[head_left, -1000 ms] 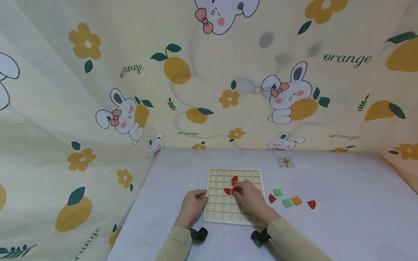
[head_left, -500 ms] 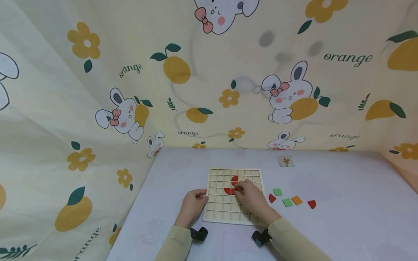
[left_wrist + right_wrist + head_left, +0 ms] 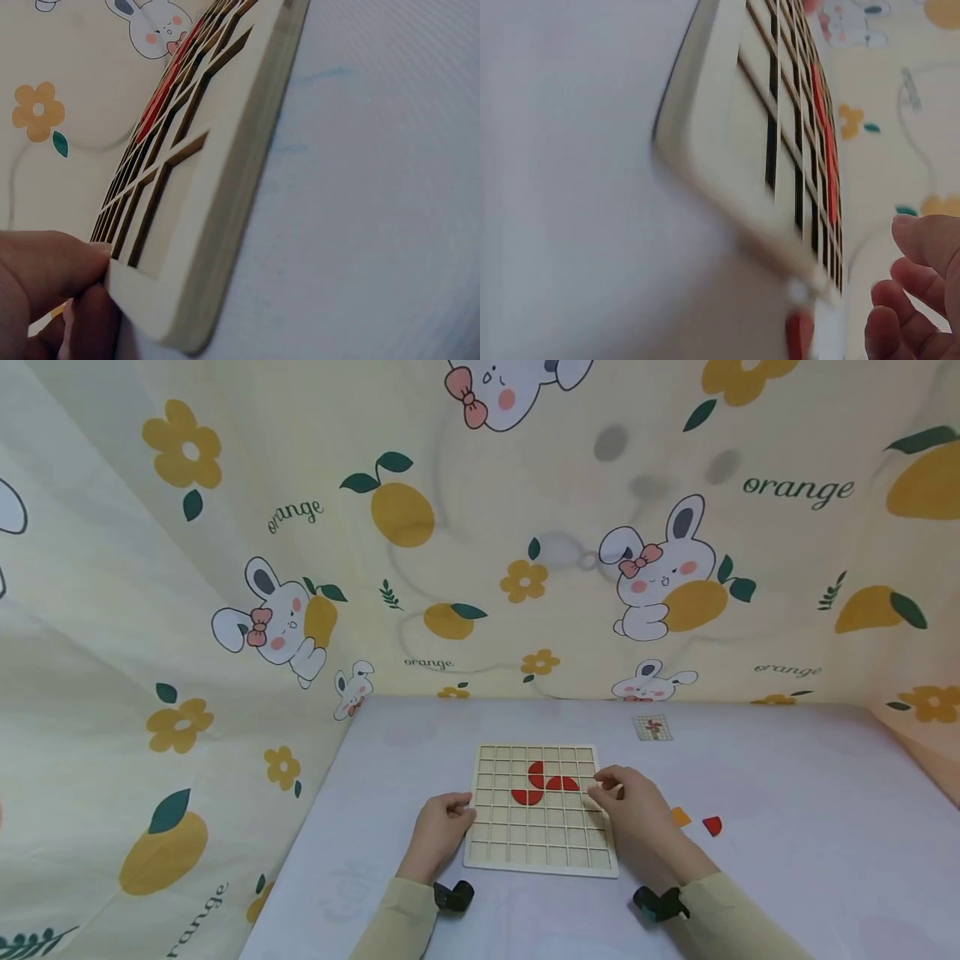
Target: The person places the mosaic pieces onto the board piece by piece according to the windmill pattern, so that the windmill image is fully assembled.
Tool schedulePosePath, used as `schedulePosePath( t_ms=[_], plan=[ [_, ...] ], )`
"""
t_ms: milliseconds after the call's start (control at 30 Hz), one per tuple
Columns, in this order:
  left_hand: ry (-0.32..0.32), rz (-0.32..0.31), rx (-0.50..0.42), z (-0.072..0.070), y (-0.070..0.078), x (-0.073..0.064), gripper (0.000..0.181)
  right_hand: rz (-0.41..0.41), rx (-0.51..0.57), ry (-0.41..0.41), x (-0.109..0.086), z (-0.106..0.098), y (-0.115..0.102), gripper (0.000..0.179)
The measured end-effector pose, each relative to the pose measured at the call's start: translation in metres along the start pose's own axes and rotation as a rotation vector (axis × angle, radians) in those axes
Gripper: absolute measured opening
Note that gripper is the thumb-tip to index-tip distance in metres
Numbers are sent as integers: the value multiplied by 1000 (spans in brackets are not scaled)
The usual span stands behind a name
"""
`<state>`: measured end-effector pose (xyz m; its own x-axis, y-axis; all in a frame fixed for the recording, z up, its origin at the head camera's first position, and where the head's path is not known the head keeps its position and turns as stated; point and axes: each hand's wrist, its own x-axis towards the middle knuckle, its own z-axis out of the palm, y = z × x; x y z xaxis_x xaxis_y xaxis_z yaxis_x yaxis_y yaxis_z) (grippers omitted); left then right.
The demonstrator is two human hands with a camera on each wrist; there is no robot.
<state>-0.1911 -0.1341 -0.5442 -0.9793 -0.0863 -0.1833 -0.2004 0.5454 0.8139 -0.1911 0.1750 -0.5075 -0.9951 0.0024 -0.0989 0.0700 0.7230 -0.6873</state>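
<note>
While the left grip [image 3: 437, 828] pinches the rim of the grid board [image 3: 537, 827], we list that board as lying flat, nearer the left edge of the bench [image 3: 405, 735] than the right. Handling, in our judgement: light, stiff, probably wooden; best held by the outer rim. Red quarter-rounds [image 3: 519, 797], six, seated in cells: likely hard, light, slick; we would pinch them by their sides. Right grip [image 3: 637, 802]: at the board's right rim, thumb and fingers apart, nothing seen between. Toward the bench's right edge: orange tile [image 3: 679, 817], partly hidden; single red wedge [image 3: 713, 826]. Near the back edge: pattern card [image 3: 654, 727], presumably thin.
</note>
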Motion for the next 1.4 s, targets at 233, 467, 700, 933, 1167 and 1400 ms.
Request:
schedulePosePath(
  t_ms=[233, 467, 700, 933, 1167, 1400],
  plan=[
    [1, 7, 9, 0, 0, -1, 32, 39, -49, 17, -12, -33, 32, 46],
    [0, 6, -4, -1, 0, 0, 32, 113, -81, 40, -21, -62, 71, 53],
    [-2, -10, -1, 0, 1, -1, 32, 174, -80, 49, -35, -86, 105, 64],
    [0, -12, 3, 0, 2, -1, 32, 199, -91, 70, -42, -92, 121, 65],
    [5, -14, -1, 0, 3, -1, 32, 279, -69, 97, -42, -89, 125, 70],
    [7, -7, 10, -1, 3, -1, 32, 346, -33, 65, -38, -83, 123, 68]
  ],
)
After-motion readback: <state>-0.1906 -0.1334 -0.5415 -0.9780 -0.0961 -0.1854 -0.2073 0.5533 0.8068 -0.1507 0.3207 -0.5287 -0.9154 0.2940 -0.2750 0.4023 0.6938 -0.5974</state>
